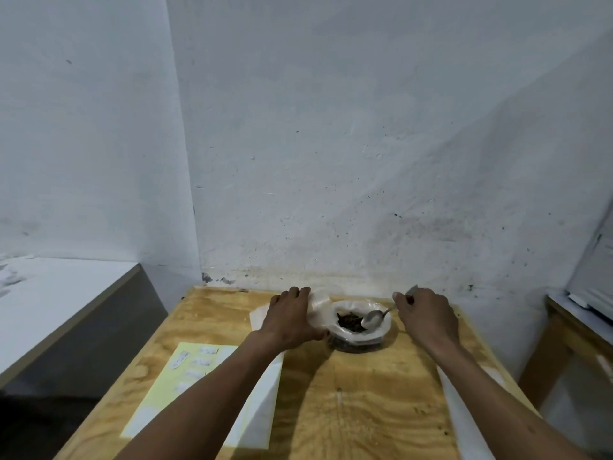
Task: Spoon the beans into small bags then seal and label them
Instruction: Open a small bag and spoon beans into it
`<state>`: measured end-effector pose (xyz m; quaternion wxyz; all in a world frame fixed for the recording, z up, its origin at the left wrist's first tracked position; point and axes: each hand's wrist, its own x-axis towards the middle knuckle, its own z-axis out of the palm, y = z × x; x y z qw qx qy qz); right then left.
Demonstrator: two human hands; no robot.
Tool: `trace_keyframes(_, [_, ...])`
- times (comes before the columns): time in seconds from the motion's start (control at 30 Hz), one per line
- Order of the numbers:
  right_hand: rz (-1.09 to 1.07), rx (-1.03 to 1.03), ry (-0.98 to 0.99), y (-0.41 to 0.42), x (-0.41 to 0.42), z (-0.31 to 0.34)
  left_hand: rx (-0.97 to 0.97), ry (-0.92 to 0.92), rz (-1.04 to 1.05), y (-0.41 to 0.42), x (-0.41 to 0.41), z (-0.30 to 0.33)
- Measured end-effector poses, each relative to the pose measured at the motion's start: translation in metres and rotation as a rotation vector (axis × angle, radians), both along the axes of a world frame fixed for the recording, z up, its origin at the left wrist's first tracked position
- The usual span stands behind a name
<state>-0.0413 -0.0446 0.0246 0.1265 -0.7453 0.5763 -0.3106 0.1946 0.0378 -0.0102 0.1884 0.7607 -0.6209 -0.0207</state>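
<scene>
A large clear bag of dark beans stands open near the far edge of the wooden table. My right hand grips the handle of a metal spoon, whose empty bowl hangs over the beans in the bag's mouth. My left hand holds a small clear bag just left of the bean bag, on top of a white sheet. The hand hides most of the small bag.
A yellow sheet with several white labels lies at the table's left front. A white sheet lies beside it under my left forearm. A white wall rises right behind the table. A white surface stands left, another table right.
</scene>
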Motion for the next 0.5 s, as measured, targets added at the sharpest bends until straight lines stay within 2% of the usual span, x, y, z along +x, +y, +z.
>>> trace_keyframes(0.1, [-0.031, 0.129, -0.109, -0.001, 0.003, -0.023, -0.039, 0.019, 0.008, -0.008, -0.01, -0.002])
trace_keyframes(0.33, [-0.112, 0.479, -0.571, -0.001, 0.001, -0.04, -0.081, 0.029, -0.008, -0.018, -0.014, 0.001])
trace_keyframes(0.5, [-0.113, 0.46, -0.588, -0.008, -0.01, -0.025, -0.075, 0.168, -0.049, -0.005, 0.004, 0.005])
